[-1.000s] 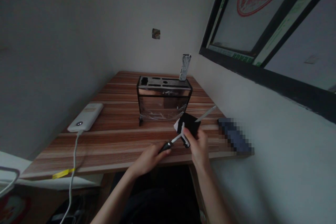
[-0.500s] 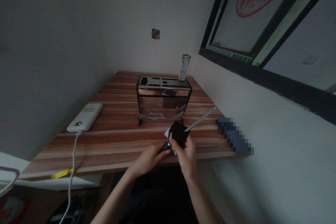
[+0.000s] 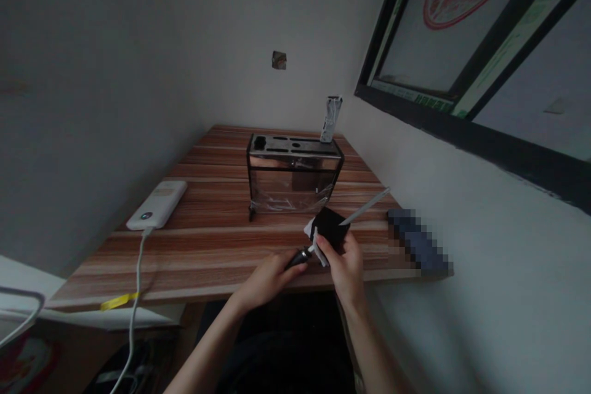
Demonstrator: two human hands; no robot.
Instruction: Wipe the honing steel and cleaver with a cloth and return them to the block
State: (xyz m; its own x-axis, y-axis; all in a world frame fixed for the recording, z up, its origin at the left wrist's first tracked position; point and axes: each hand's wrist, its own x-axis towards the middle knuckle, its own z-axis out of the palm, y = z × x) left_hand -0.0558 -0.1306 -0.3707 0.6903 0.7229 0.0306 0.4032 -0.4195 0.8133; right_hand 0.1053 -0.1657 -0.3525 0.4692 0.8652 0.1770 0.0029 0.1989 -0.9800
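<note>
My left hand (image 3: 268,277) is closed round the dark handle of a knife (image 3: 367,205), whose pale blade points up and to the right. My right hand (image 3: 344,261) pinches a black cloth with a white edge (image 3: 329,228) folded over the blade near the handle. Both hands hover above the front edge of the wooden table (image 3: 212,240). Behind them stands a shiny metal knife block (image 3: 294,175) with dark slots on its top; no slot shows a knife in it.
A white power bank (image 3: 157,204) lies at the table's left with a white cable (image 3: 133,295) hanging off the front edge. A small silver packet (image 3: 331,118) leans against the back wall. A blurred dark object (image 3: 418,240) lies at the right. A dark-framed window (image 3: 462,98) sits above.
My right hand slid the cloth along the blade toward the handle, then a little back out. The left hand kept its grip and the view shifted slightly.
</note>
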